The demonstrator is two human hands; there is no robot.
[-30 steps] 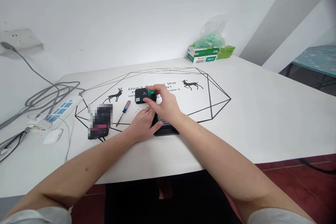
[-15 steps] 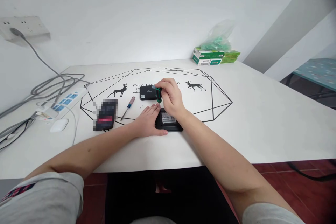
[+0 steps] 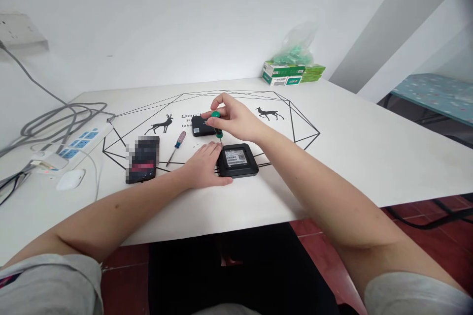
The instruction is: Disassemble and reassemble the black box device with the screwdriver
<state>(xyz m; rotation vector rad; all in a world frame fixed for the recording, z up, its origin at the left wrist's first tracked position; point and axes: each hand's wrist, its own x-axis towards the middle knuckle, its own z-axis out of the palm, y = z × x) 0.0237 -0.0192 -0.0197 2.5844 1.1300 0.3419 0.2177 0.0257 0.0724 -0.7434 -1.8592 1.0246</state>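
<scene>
Your right hand (image 3: 236,119) is pinched around the top of a small green-handled screwdriver (image 3: 218,124), holding it pretty much upright with the tip down at the back left corner of the black box (image 3: 237,160) in front of you. That box sits flat on the white table (image 3: 369,152), label side up, near the middle of the printed deer-and-lines design. Your left hand (image 3: 205,171) lies flat and spread on the table, fingers touching the box's left edge, not gripping anything.

Just behind the screwdriver there's a second black box (image 3: 201,127), partly hidden by your right hand. To the left of your left hand lies another screwdriver (image 3: 176,146) with a red and blue handle, and left of that a dark phone (image 3: 142,161). Further left you've got a power strip (image 3: 72,147) with grey cables and a small white oval gadget (image 3: 70,179) beside it. At the far back edge of the table sits a stack of green boxes (image 3: 291,73) with a plastic bag on top.
</scene>
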